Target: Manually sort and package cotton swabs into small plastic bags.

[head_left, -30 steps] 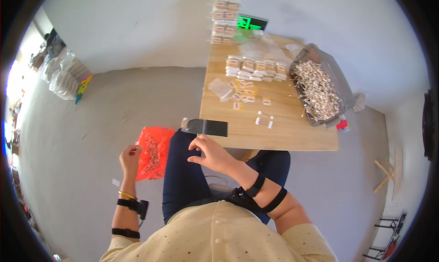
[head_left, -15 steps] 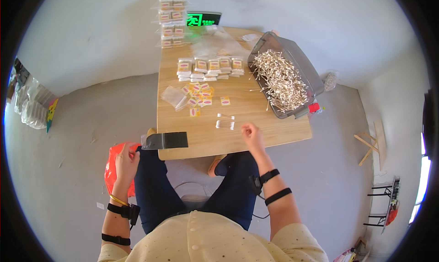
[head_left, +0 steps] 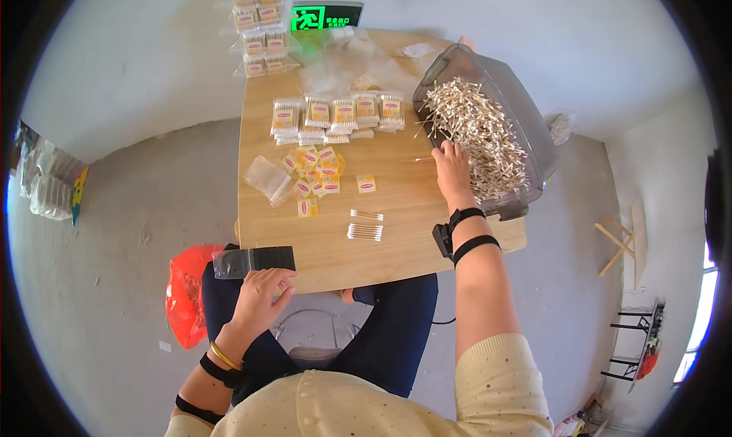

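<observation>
Green sign (head_left: 326, 16) at far table edge. Clear packs (head_left: 258, 22) stacked far-left; row of packs (head_left: 335, 115) mid-table; yellow labels (head_left: 314, 174) nearer; clear bag with black strip (head_left: 253, 261) at near-left edge.

I wear a pale yellow knitted top with small dark specks, sleeves pushed up, and dark blue trousers. My left hand (head_left: 259, 300) carries a gold bangle and black straps; my right hand (head_left: 451, 169) has two black wristbands.
</observation>
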Motion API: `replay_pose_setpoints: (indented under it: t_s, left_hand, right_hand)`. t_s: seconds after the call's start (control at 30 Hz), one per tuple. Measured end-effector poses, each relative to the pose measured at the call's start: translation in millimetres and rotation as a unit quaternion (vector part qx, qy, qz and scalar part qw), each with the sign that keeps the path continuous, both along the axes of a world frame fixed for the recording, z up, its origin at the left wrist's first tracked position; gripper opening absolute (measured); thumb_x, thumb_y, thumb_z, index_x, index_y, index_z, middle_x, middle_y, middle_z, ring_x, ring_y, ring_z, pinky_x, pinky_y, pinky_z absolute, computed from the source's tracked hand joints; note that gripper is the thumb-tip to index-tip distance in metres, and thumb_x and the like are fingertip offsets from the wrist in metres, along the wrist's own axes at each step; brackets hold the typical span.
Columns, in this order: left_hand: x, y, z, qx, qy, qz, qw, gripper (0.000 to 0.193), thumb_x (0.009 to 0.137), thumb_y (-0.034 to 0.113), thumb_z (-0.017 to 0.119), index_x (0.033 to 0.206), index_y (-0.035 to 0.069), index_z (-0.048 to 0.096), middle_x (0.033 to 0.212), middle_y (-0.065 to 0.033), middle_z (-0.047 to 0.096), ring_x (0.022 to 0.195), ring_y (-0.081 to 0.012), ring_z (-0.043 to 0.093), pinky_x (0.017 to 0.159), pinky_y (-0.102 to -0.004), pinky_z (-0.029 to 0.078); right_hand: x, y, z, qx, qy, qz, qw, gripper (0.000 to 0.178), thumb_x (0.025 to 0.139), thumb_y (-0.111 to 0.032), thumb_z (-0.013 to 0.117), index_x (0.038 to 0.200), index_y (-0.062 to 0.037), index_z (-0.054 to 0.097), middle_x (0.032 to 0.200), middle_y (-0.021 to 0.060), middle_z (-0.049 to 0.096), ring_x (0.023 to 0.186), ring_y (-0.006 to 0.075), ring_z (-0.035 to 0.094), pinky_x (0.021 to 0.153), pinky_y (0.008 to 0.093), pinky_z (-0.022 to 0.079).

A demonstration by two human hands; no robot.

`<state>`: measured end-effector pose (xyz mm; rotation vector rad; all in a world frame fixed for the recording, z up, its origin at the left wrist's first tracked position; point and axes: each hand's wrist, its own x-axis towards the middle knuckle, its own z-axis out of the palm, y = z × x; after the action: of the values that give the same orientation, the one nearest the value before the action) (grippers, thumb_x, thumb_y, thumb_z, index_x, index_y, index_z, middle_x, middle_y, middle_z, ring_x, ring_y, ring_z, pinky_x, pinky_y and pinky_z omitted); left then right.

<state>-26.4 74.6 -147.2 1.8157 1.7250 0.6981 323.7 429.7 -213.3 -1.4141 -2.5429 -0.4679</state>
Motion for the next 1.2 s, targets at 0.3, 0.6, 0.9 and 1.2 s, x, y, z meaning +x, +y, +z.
replay_pose_setpoints:
  t_s: [0.3,0.6,0.9,1.2]
  left_hand:
    - [12.0,19.5,-12.5,-0.038,-0.02,-0.01,0.999,0.022,0.088,0.009,0.07,0.11,0.008,0.069,0.089,-0.0042,0.07,0.089,-0.0248,0.069,0.088,-0.0399,0.049]
    - [60.9,63.6,-38.3,0.037,-0.031,-0.071,0.996,0.029,0.088,0.014,0.069,0.117,0.009,0.066,0.113,-0.0082,0.064,0.111,-0.0292,0.06,0.097,-0.0446,0.045]
    - [76.1,91.1,-67.1,0.079,0.096,-0.059,0.991,0.064,0.095,0.03,0.065,0.148,0.003,0.042,0.155,-0.0183,0.04,0.148,-0.0372,0.033,0.123,-0.0506,0.024]
    - [97.3,125.2,-87.2,0.033,0.21,-0.107,0.971,0.078,0.101,0.045,0.054,0.159,-0.001,0.027,0.168,-0.0214,0.02,0.157,-0.0361,0.015,0.128,-0.0496,0.013]
  right_hand:
    - [-69.4,-37.7,9.2,-0.164,0.082,0.097,0.978,0.007,0.086,-0.017,0.074,0.083,-0.0108,0.072,0.087,0.005,0.071,0.09,0.0275,0.064,0.085,0.0429,0.049]
    - [-85.2,-100.5,-5.5,-0.257,0.274,0.102,0.921,0.007,0.087,-0.015,0.072,0.085,-0.0096,0.076,0.088,0.0079,0.07,0.092,0.0305,0.064,0.086,0.0435,0.051]
    - [-52.6,-113.6,-9.7,-0.244,0.296,0.035,0.923,0.016,0.083,-0.008,0.076,0.098,-0.0102,0.073,0.1,0.008,0.063,0.105,0.0314,0.059,0.091,0.0428,0.049]
    - [-35.7,-131.9,-30.9,-0.209,0.345,0.041,0.914,0.016,0.084,-0.006,0.076,0.099,-0.0093,0.073,0.099,0.0086,0.063,0.096,0.0304,0.063,0.083,0.0404,0.052]
